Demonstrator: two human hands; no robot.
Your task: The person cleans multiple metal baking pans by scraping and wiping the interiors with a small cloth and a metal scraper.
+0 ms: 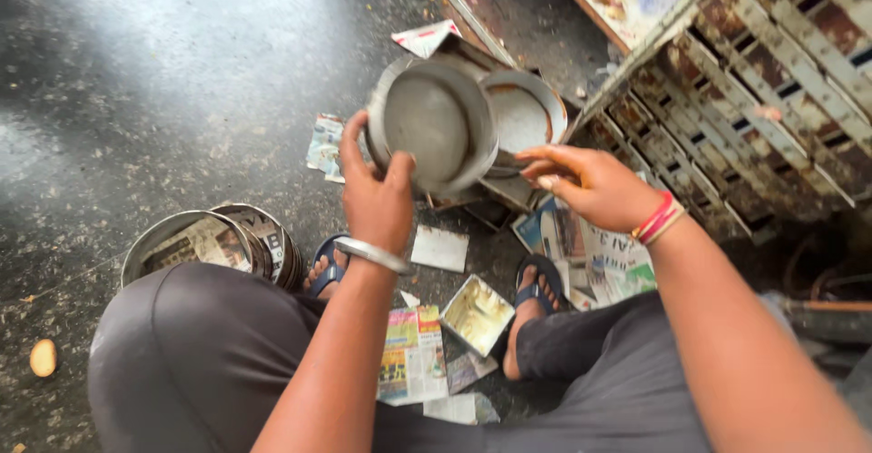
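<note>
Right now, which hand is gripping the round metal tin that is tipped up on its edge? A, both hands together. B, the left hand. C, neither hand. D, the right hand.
B: the left hand, with a metal bangle at the wrist, wraps its fingers round the rim of the round metal tin, while the right hand hovers beside it with its fingers apart from the tin.

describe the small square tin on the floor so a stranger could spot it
Between the person's two sandalled feet, on the dark floor among newspaper scraps, lies the small square tin. Unlike the round pans nearby, it is four-cornered, tilted, with a shiny yellowish inside.
</note>
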